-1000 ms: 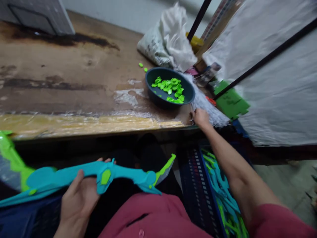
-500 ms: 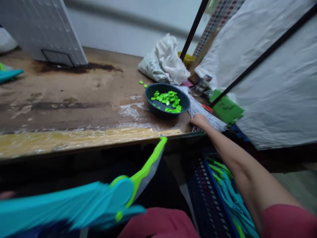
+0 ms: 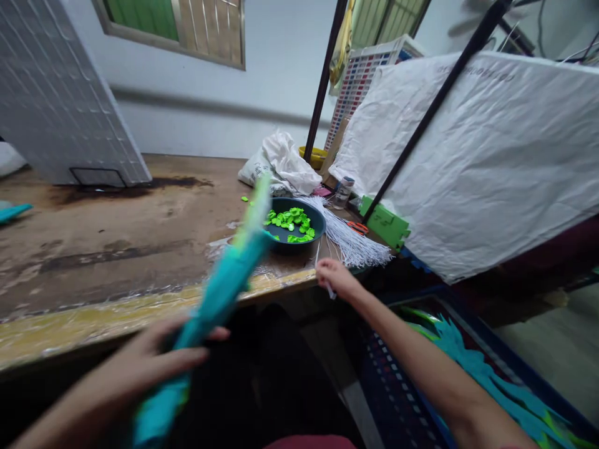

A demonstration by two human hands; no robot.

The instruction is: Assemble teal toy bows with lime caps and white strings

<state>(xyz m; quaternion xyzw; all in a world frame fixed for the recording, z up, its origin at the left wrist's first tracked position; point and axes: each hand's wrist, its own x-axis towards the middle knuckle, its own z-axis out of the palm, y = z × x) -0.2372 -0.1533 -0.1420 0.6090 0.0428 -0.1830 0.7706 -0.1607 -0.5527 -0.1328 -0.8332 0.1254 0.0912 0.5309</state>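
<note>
My left hand point(image 3: 154, 358) is wrapped round a long teal and lime-green jointed plastic piece point(image 3: 219, 293), blurred by motion and tilted up toward the bowl. Its kind is unclear. At the table's front edge, my right hand point(image 3: 337, 277) is closed in a pinch on thin white strands, whose ends stick out above and below the fingers. Just beyond it a large bundle of white strands point(image 3: 360, 240) lies on the table. A dark round bowl point(image 3: 299, 246) holding lime-green bits point(image 3: 292, 221) stands left of the bundle, partly hidden by the plastic piece's tip.
Scissors with orange handles point(image 3: 358, 227), a green foam block point(image 3: 386, 221) and a small jar point(image 3: 344, 192) stand past the bundle. A white sack point(image 3: 285, 165) sits behind the bowl. Below right is a blue crate point(image 3: 397, 386) of similar teal pieces. A dark pole point(image 3: 421, 131) slants across the right.
The plastic piece has swung from low left to upright in front of the bowl, my left hand now showing on it. My right hand has drawn back from the bundle with white strands.
</note>
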